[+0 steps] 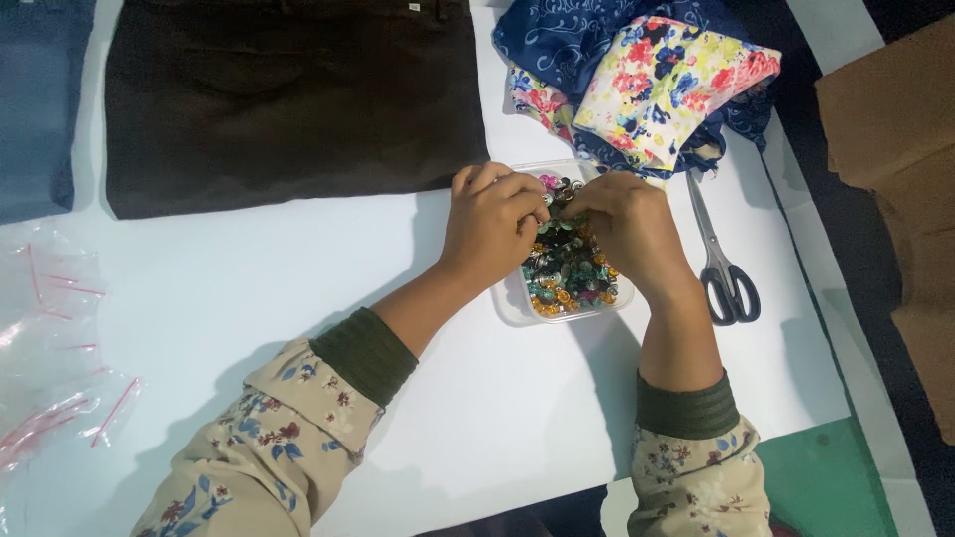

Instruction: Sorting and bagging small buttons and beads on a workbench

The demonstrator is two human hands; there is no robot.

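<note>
Picking through beads: left hand (489, 225) and right hand (629, 229) meet fingertip to fingertip over the clear tray (510, 303), pinching something small, unclear what. Scissors (724, 261) lie just right. Separating one piece needs a fine pinch.

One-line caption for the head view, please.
Both hands, left and right, pinch at a clear tub of beads on a white table, scissors alongside.
</note>
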